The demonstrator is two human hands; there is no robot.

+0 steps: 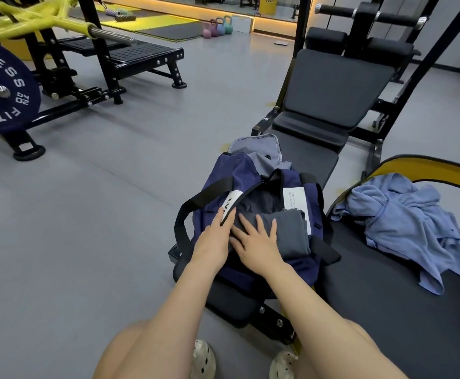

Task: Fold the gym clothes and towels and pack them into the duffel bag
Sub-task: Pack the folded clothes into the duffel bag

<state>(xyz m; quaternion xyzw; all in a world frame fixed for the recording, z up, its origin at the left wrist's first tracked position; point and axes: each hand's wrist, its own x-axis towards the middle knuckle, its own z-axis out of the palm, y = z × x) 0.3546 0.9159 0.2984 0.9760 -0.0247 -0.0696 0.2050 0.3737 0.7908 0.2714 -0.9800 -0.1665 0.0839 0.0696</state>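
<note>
A navy duffel bag (223,176) with black handles stands open on the black bench (319,160), its end flap turned up. A folded dark grey garment (289,231) lies in the bag's opening. My right hand (258,239) presses flat on that garment with straight fingers. My left hand (215,236) touches the bag's near edge beside the white-labelled strap, fingers straight. To the right, a crumpled light blue towel (409,220) lies on a black mat with yellow trim (387,296).
The bench's raised back pad (332,86) stands behind the bag. At the left stand a weight rack (67,86) with a blue plate (4,86) and a yellow bar. Grey floor spreads to the left. Kettlebells (217,27) sit far back. My knees and shoes fill the bottom edge.
</note>
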